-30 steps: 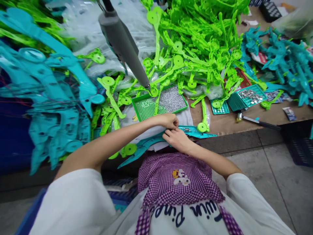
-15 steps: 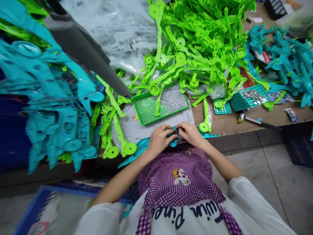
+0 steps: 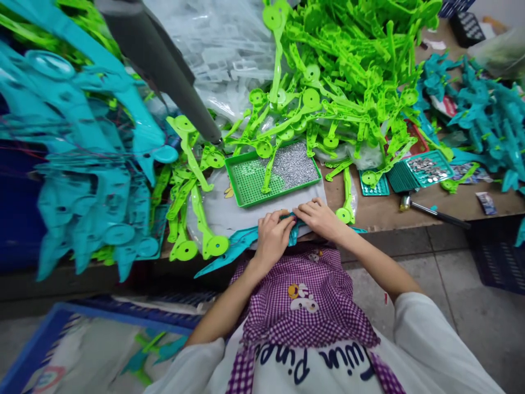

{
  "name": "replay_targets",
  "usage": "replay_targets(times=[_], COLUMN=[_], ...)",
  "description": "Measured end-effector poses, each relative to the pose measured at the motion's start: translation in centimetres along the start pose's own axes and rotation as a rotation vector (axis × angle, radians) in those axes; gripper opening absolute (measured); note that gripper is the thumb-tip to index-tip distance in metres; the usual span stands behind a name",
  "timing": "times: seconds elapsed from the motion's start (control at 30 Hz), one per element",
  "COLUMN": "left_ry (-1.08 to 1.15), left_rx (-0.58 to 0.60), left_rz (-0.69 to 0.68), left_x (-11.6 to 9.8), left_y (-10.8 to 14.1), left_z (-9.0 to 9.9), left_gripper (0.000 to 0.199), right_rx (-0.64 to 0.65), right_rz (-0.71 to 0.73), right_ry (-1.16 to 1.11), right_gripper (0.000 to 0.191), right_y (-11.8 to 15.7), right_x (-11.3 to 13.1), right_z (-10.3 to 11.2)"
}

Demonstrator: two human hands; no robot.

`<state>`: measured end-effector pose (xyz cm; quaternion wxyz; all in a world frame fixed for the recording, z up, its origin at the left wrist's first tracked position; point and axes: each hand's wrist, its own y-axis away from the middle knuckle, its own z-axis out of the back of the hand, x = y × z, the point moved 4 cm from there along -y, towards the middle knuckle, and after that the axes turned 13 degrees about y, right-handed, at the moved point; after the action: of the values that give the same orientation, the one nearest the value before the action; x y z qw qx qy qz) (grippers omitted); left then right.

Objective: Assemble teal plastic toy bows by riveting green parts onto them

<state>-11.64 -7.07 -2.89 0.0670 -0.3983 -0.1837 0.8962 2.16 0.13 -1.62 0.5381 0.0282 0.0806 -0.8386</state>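
A long teal plastic part (image 3: 240, 244) lies across the table's front edge, just above my lap. My left hand (image 3: 273, 236) is closed on its middle, fingertips pressed together. Beside it my right hand (image 3: 319, 220) grips the same part from the right, with the fingertips of both hands nearly touching. Anything small between the fingertips is hidden. Just behind my hands, on a white cloth (image 3: 213, 210), rests a green tray (image 3: 250, 183) with many small silvery pieces in its right part and one lime-green part across it.
Lime-green parts (image 3: 348, 65) are heaped behind the tray. Teal parts (image 3: 90, 191) pile up at left, with more at the back right. A dark grey tool (image 3: 164, 71) hangs at upper left. A hammer (image 3: 435, 212) lies at right near small teal trays (image 3: 429, 168). A blue-edged crate (image 3: 45, 328) stands lower left.
The view has shifted slightly. My left hand has turned a little and moved right along the teal part, and my right hand now lies flatter over it. More of the lower-left crate's contents shows.
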Motion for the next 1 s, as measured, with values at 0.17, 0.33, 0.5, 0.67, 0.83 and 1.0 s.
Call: replay_targets(times=[0.17, 0.33, 0.5, 0.67, 0.83, 1.0], left_ry=[-0.009, -0.040, -0.008, 0.033, 0.063, 0.037], left_rx=[-0.117, -0.113, -0.046, -0.084, -0.108, -0.057], left_rz=[-0.137, -0.077, -0.027, 0.023, 0.012, 0.042], left_x=[-0.6, -0.5, -0.4, 0.2, 0.2, 0.1], left_y=[1.2, 1.3, 1.6, 0.8, 0.4, 0.6], left_z=[0.1, 0.4, 0.6, 0.2, 0.0, 0.1], left_gripper=[0.013, 0.014, 0.017, 0.017, 0.019, 0.016], right_rx=[-0.098, -0.086, 0.019, 0.092, 0.143, 0.156], right_rz=[-0.077, -0.163, -0.172, -0.209, -0.122, -0.126], right_ry=[-0.073, -0.146, -0.263, -0.234, -0.083, 0.000], right_gripper=[0.027, 0.029, 0.025, 0.023, 0.021, 0.022], right_y=[0.0, -0.3, -0.9, -1.6, -1.9, -2.3], right_x=[-0.3, -0.5, -0.9, -0.9, -0.2, -0.2], right_z=[-0.6, -0.7, -0.6, -0.3, 0.5, 0.9])
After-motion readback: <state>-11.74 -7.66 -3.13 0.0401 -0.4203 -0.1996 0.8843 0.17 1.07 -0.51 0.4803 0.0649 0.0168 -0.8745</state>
